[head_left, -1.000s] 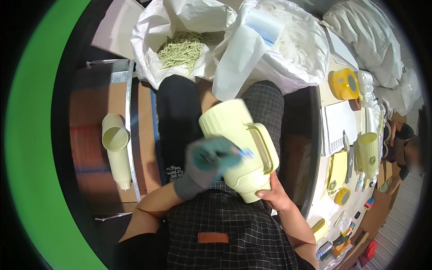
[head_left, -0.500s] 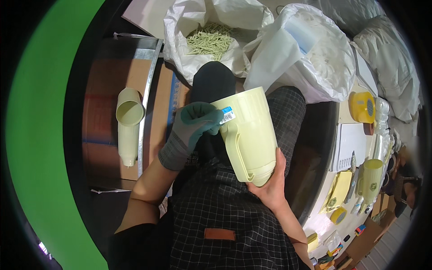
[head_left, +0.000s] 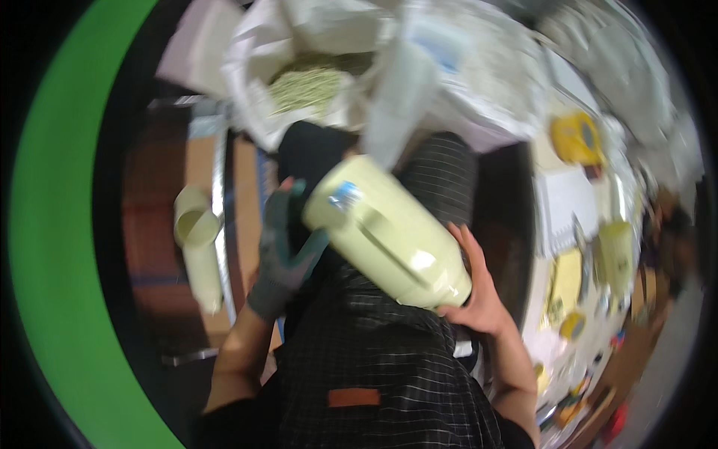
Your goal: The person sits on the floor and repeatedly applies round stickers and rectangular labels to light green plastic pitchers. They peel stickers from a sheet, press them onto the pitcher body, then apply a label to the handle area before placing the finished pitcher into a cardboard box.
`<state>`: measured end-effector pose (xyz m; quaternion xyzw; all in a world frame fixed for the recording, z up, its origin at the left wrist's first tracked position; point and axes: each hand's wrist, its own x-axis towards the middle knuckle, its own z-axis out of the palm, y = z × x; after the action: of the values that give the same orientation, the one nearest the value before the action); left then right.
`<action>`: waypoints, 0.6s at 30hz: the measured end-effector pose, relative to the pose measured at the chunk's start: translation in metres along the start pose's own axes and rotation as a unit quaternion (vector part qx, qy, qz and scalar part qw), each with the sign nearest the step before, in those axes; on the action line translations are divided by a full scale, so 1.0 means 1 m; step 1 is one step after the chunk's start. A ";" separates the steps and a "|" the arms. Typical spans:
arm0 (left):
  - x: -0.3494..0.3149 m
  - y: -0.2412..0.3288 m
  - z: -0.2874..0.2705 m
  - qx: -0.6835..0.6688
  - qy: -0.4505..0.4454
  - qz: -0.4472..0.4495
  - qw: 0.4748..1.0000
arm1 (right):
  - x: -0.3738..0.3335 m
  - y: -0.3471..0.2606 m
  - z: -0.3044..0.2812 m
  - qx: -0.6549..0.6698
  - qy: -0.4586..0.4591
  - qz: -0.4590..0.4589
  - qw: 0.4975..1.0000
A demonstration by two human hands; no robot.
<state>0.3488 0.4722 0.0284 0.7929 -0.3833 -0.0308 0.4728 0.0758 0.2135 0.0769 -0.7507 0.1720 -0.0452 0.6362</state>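
Observation:
A pale yellow-green plastic jug [head_left: 389, 236] with a handle lies tilted over my lap, its mouth toward the upper left. My right hand [head_left: 479, 295], bare, cups the jug's base. My left hand [head_left: 288, 247] wears a grey-green glove and presses against the jug near its mouth. A small blue and white sticker [head_left: 345, 196] sits near the jug's rim. The picture is blurred by motion.
A white sack [head_left: 314, 82] of pale green pellets stands open ahead. Two stacked pale yellow cups [head_left: 198, 243] lie on the brown surface at left. On the white table [head_left: 568, 202] at right are a yellow round object [head_left: 574, 138], another pale jug [head_left: 617, 254] and small items.
The jug has tipped from nearly upright to lying slanted, mouth toward the upper left. My right hand moved to its base and my gloved hand stayed near the rim.

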 end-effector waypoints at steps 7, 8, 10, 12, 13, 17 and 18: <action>-0.033 -0.012 0.023 -0.103 -0.364 -0.190 0.906 | 0.092 -0.061 -0.025 -0.186 0.143 -0.070 0.970; -0.027 0.003 0.016 0.040 -0.278 -0.066 0.958 | 0.116 -0.059 -0.009 -0.189 0.107 0.008 0.976; 0.001 0.036 0.016 0.055 -0.151 -0.006 0.987 | 0.155 -0.027 0.019 -0.216 0.132 0.083 0.964; 0.018 0.082 0.041 0.063 -0.099 0.124 0.985 | 0.181 0.007 0.030 -0.172 0.113 0.069 0.976; 0.016 0.088 0.054 0.078 -0.182 0.179 0.964 | 0.180 0.015 0.034 -0.176 0.135 -0.002 0.975; 0.036 0.089 0.075 0.060 -0.302 0.254 0.917 | 0.123 0.027 -0.028 -0.176 0.274 -0.103 0.940; 0.043 0.081 0.071 0.038 -0.320 0.250 0.913 | 0.102 0.040 -0.064 -0.203 0.353 -0.069 0.911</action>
<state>0.3031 0.3722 0.0659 0.6363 -0.7006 -0.1493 0.2863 0.1453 0.1157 0.0344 -0.8087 0.3382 -0.3153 0.3636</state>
